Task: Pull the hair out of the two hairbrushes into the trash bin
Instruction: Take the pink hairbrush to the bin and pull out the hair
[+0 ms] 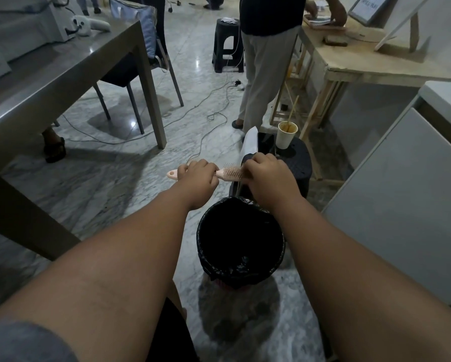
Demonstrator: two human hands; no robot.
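Grey-white veined marble floor (109, 184) beneath me, carrying: one round trash bin lined with a black plastic bag (241, 242); one black plastic stool (296, 163) just behind it; a second black plastic stool (228, 45) farther off; loose thin cables (206, 118); grey metal-legged chair (138, 82).

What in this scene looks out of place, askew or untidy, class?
Loose cables trail across the marble floor, a tripping hazard. A used paper cup with a stick in it stands on a black stool. The pink hairbrush and lined trash bin look normal.
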